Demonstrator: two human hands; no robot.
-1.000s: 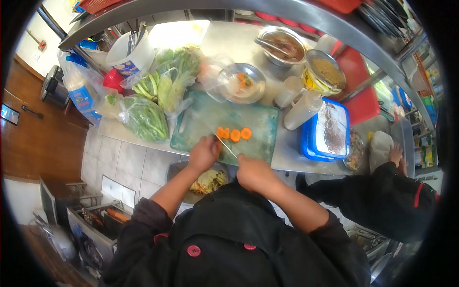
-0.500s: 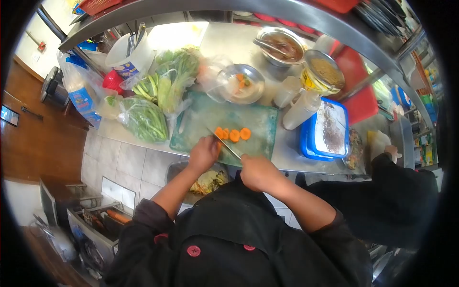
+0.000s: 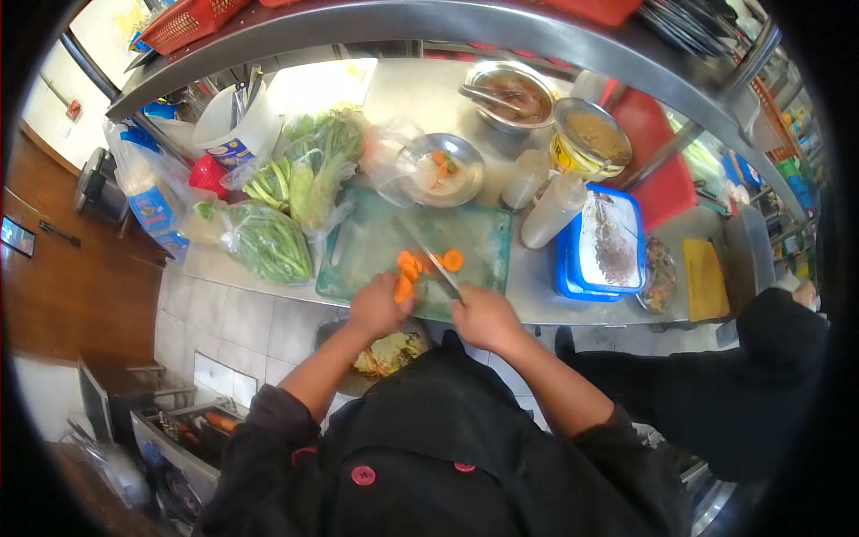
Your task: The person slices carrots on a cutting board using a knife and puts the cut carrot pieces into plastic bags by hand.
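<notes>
So the thing to look at here is how the knife (image 3: 436, 259) sits against the carrot pieces (image 3: 409, 266). The blade runs on a slant, handle close to the person, tip pointing away and over to the left. Most of the orange bits are bunched on the left side of it, right by the left hand (image 3: 378, 304), so that's easily the nearer of the two hands. One lone carrot slice (image 3: 453, 260) is just past the blade on the right.

Right hand (image 3: 483, 318) is wrapped around the knife handle, no doubt there. Left one has its fingers curled in at the nearest carrot piece (image 3: 403, 288), but honestly can't tell if it's pinching it or just touching. All the carrot is on the near half of the green cutting board (image 3: 358, 233), which lies flat on the counter (image 3: 420, 89).
</notes>
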